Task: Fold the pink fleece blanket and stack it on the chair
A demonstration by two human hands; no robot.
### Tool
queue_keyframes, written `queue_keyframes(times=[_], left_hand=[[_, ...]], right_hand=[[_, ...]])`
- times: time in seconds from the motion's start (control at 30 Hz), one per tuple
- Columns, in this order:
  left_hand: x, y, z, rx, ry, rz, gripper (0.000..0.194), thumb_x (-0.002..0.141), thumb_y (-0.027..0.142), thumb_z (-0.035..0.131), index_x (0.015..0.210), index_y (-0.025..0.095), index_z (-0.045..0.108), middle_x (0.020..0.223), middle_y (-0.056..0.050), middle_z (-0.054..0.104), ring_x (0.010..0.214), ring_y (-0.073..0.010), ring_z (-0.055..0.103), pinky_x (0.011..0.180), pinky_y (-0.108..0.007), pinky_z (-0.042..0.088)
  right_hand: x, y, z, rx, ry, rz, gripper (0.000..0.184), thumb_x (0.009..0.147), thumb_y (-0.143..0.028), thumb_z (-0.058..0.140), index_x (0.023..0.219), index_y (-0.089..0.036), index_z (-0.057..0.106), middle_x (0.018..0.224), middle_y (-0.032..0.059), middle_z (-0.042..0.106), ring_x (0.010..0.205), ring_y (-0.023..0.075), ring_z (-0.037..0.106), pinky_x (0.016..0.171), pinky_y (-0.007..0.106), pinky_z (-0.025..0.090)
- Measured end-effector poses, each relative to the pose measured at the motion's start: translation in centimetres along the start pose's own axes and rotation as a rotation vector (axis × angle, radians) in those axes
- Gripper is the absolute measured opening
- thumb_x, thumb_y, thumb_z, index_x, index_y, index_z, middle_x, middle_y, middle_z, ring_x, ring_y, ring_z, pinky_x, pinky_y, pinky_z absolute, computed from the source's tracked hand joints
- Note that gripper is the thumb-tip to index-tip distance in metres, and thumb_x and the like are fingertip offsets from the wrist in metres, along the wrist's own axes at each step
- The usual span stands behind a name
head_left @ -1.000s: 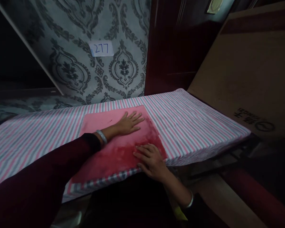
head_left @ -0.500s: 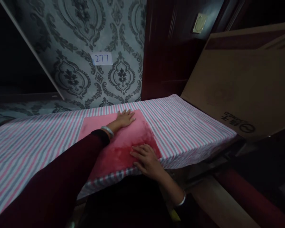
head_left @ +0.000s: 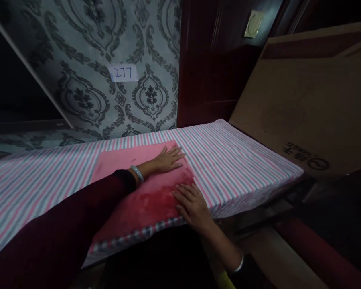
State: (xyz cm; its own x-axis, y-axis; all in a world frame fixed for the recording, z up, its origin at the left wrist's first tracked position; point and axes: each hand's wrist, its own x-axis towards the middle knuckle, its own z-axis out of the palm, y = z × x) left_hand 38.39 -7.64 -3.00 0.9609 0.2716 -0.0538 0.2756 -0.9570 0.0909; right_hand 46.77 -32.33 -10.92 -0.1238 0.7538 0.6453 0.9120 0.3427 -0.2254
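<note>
A pink cloth (head_left: 123, 157), with a darker red area toward the near side, lies flat on a striped tablecloth (head_left: 219, 156). My left hand (head_left: 167, 159) rests palm down near the cloth's far right corner, its fingers spread. Lower down, my right hand (head_left: 193, 205) lies over the near right edge of the cloth, fingers stretched out over the red part. Neither hand grips anything. My left forearm hides part of the cloth's left side.
A large cardboard box (head_left: 307, 100) stands against the right end of the table. Behind are a patterned wall with a paper label (head_left: 123, 73) and a dark red door panel (head_left: 209, 68). A dark screen (head_left: 15, 80) hangs at the upper left.
My left hand has slid right and slightly nearer across the pink cloth. My right hand has shifted a little to the right. The view has moved slightly.
</note>
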Motion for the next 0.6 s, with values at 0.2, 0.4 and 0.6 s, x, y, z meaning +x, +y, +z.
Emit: queue_keyframes(times=[0.2,0.4,0.6], left_hand=[[2.9,-2.1,-0.5,-0.056,-0.016,-0.115,0.068,0.103,0.061,0.026,0.161,0.026,0.033,0.172,-0.009,0.016,0.159,-0.0276,0.006,0.126,-0.053,0.006],[4.6,-3.5,-0.7,-0.146,0.002,-0.332,0.073,0.103,0.062,0.016,0.163,0.023,0.028,0.172,-0.01,0.015,0.157,-0.0277,0.018,0.124,-0.048,0.023],[5.2,-2.9,-1.2,-0.057,0.069,-0.471,0.07,0.104,0.057,0.016,0.163,0.021,0.024,0.166,-0.018,0.031,0.154,-0.0335,0.028,0.12,-0.066,0.018]], right_hand=[[-0.1,-0.1,-0.1,0.032,0.025,0.005,0.042,0.099,-0.024,0.053,0.14,-0.022,0.059,0.141,0.0106,0.064,0.133,0.0278,0.055,0.116,0.059,0.04],[-0.1,-0.4,0.0,0.05,0.013,0.039,0.041,0.097,-0.023,0.055,0.138,-0.021,0.06,0.143,0.0106,0.063,0.135,0.0276,0.053,0.117,0.059,0.039],[0.1,-0.2,0.0,0.052,0.019,0.034,0.041,0.098,-0.026,0.055,0.139,-0.022,0.061,0.141,0.0109,0.065,0.133,0.0278,0.055,0.117,0.059,0.039]])
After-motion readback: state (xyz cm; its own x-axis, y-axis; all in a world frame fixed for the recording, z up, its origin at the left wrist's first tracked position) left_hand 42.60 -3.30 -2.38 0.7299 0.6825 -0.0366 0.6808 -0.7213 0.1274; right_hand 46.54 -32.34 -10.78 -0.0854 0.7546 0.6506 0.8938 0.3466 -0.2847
